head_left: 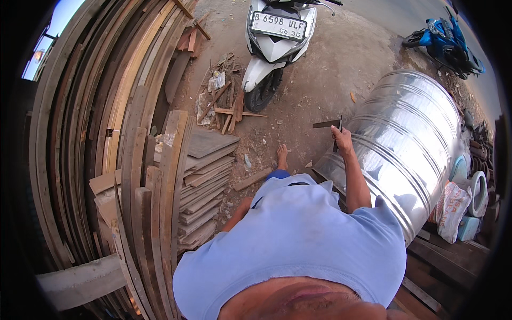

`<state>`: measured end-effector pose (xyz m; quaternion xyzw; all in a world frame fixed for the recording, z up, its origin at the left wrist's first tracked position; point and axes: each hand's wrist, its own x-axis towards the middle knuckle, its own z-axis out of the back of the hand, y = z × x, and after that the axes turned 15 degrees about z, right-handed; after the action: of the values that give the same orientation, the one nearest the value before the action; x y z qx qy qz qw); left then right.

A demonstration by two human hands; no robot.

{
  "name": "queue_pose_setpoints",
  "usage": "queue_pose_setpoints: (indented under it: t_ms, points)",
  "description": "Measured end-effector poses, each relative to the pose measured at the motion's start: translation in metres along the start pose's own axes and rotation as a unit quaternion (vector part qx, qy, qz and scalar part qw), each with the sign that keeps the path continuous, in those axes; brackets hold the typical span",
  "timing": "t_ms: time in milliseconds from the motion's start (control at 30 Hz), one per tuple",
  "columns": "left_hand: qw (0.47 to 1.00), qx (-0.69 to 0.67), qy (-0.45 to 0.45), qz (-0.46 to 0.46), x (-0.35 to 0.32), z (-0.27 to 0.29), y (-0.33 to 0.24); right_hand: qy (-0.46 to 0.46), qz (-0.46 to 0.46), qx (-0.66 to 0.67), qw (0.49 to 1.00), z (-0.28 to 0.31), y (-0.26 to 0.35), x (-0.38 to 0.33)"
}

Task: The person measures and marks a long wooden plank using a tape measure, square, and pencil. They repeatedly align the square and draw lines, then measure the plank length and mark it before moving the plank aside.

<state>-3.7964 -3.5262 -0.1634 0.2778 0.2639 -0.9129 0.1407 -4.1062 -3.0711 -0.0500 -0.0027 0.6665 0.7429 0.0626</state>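
Note:
My right hand (344, 141) is closed around a dark try square (325, 124). Its thin blade points left over the dirt ground, beside the big shiny steel tank (408, 133). On the left, my left arm (238, 212) hangs low next to a stack of flat boards (205, 176). The fingers of that hand do not show, so what it does is hidden.
Long timber planks (141, 106) lean along the left side. Ahead stands a white motorbike (272, 48), with wood scraps (226, 101) by its front wheel. A blue motorbike (448, 45) is at the far right. Sacks (452, 208) lie beyond the tank.

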Motion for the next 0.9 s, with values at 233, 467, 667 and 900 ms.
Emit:
queue_pose_setpoints:
  t_ms: [233, 467, 667, 900]
  points:
    - [0.946, 0.296, 0.065, -0.116, 0.198, 0.124, 0.019, -0.129, -0.062, -0.149, 0.978, 0.026, -0.091, 0.067]
    - [0.992, 0.051, 0.066, 0.091, 0.390, 0.243, -0.226, -0.125, -0.053, -0.214, 0.967, 0.026, -0.070, 0.080]
    - [0.952, -0.036, 0.302, -0.020, 0.470, 0.191, -0.409, -0.112, -0.106, -0.176, 0.972, 0.048, -0.037, 0.162]
    - [0.907, -0.037, 0.411, -0.082, 0.580, 0.114, -0.684, -0.112, -0.081, -0.138, 0.981, 0.168, -0.015, 0.294]
